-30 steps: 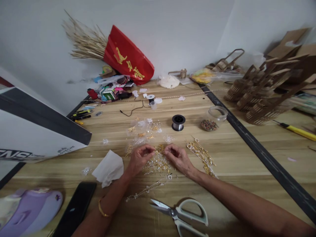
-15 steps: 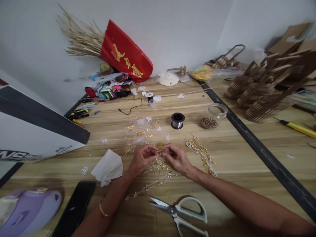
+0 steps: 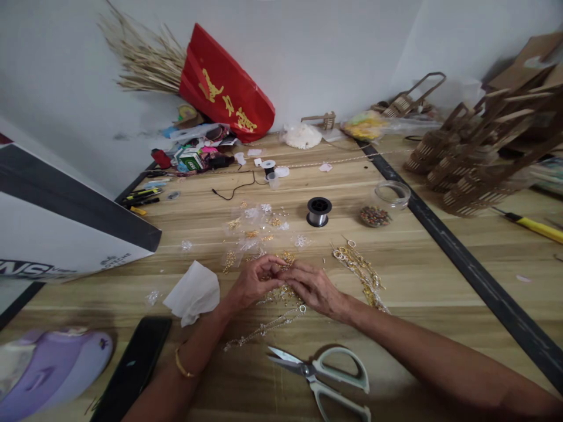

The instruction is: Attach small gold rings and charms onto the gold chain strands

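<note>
My left hand [image 3: 253, 280] and my right hand [image 3: 313, 286] meet fingertip to fingertip over a small heap of gold and silver jewellery pieces [image 3: 281, 293] on the wooden table [image 3: 417, 281]. Both hands are pinched; what they pinch is too small to name. A beaded chain [image 3: 259, 331] lies just below the hands. A bundle of gold chains with rings [image 3: 360, 272] lies to the right of my right hand. Small plastic bags of gold findings [image 3: 253, 228] lie beyond the hands.
Scissors [image 3: 325, 378] lie near the front edge, a black phone [image 3: 134, 366] and a white tissue [image 3: 193, 292] at the left. A wire spool [image 3: 318, 211], a bead jar [image 3: 373, 215] and its lid [image 3: 392, 193] stand behind. Wooden baskets [image 3: 479, 158] fill the right.
My two hands have drawn together over the heap until their fingertips touch. The view has shifted slightly.
</note>
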The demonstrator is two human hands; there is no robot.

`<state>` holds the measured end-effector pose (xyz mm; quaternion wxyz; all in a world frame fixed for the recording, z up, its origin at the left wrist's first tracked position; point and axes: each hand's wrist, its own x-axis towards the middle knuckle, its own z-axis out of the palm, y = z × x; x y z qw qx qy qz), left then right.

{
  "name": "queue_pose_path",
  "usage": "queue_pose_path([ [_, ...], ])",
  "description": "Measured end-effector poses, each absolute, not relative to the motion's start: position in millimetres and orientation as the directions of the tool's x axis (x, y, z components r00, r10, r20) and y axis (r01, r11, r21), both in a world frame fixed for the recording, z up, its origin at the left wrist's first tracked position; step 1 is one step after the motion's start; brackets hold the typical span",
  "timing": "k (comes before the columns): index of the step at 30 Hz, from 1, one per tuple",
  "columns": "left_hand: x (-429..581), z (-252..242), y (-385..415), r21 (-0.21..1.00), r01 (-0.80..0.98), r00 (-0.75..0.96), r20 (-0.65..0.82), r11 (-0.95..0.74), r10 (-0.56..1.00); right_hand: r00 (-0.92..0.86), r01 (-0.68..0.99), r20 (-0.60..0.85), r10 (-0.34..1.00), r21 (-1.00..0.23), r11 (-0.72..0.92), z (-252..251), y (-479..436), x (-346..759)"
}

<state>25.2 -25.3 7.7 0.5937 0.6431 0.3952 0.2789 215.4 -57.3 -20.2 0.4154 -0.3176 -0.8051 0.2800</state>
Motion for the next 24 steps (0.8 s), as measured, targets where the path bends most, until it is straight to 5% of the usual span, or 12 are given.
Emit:
queue_pose_path([
  [24,24.6,5.3,-22.5,0.969,-0.006,0.55,-0.202,0.246,0.811,-0.465,0.296,0.49,0.737,-0.699,0.651,-17.3,-61.5,214.2],
])
